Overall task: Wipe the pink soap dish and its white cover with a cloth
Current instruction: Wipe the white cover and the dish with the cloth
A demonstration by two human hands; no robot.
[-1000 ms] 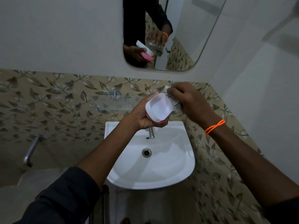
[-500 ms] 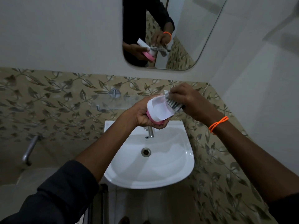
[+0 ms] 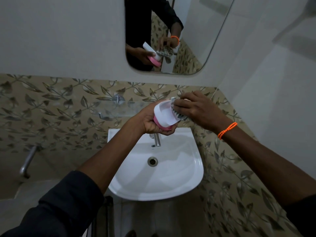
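Above white sink [image 3: 184,183], left hand [image 3: 152,123] holding pink dish [image 3: 158,124], right hand [image 3: 196,108] pressing cloth [image 3: 178,114] on cover [image 3: 165,115] edge

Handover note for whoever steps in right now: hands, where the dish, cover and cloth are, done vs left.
Left hand: grips the pink soap dish from below, white cover on it, held above the sink.
Right hand: holds the cloth pressed against the cover's right side.
Done: wiping of the cover is under way; how much is clean can't be told.
Left: finish the cover, then wipe the pink dish.
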